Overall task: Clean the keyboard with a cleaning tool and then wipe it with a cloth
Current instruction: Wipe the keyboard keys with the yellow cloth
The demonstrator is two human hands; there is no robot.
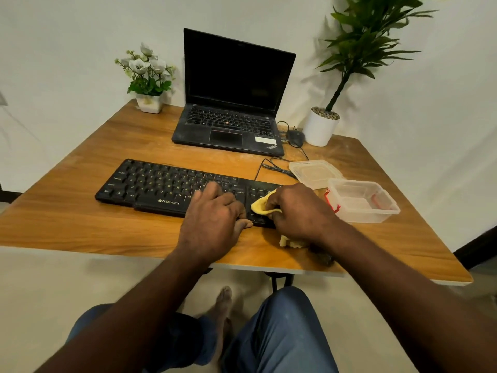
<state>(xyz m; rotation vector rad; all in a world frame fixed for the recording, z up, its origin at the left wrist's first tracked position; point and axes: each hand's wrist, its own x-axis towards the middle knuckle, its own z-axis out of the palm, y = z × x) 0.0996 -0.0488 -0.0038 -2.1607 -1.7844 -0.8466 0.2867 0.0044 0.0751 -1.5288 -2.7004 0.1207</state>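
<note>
A black keyboard (pixel 161 185) lies across the middle of the wooden table (pixel 80 224). My left hand (pixel 215 214) rests flat on the keys right of the space bar, fingers spread. Beside it, my right hand (pixel 298 211) grips a yellow cloth (pixel 262 205) and presses it onto the keyboard's right end, over the number pad. A bit of cloth also pokes out below that hand. A dark object (pixel 324 257) lies on the table under my right forearm; I cannot tell what it is.
An open black laptop (pixel 234 103) stands behind the keyboard. A clear plastic box (pixel 363 200) and its lid (pixel 313 172) sit to the right. A mouse (pixel 295 137), a white pot with a tall plant (pixel 321 129) and a small flower pot (pixel 149 103) line the back.
</note>
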